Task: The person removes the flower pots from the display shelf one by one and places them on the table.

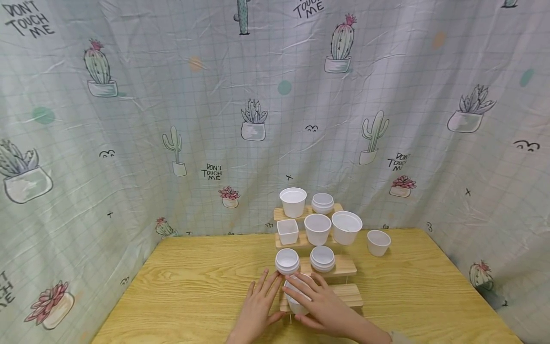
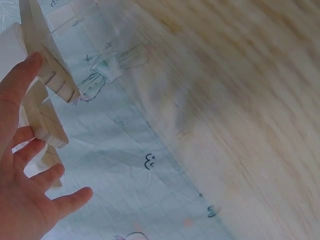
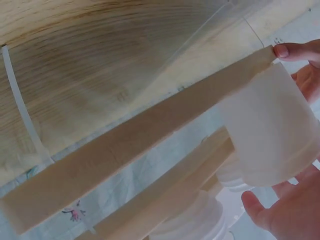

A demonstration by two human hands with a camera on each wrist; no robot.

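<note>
A white plastic pot (image 1: 296,295) stands upright near the left end of the lowest step of a tiered wooden stand (image 1: 350,296). My right hand (image 1: 324,306) is over this pot, its fingers reaching across the top; the thumb looks apart from the wall in the right wrist view, and contact elsewhere is unclear. To the left, my left hand (image 1: 257,308) has its fingers spread, and its thumb (image 2: 30,67) touches the end of the step (image 2: 60,90). Its fingertips lie just below a round white jar (image 1: 287,261) on the step behind. The right hand hides part of the pot.
Further up the stand are another white jar (image 1: 322,259), a square pot (image 1: 287,231), several round pots such as this one (image 1: 318,229), and a small jar (image 1: 322,203) on top. One white pot (image 1: 378,242) stands apart on the wooden table (image 1: 193,286). Behind hangs a cactus-print curtain (image 1: 283,119).
</note>
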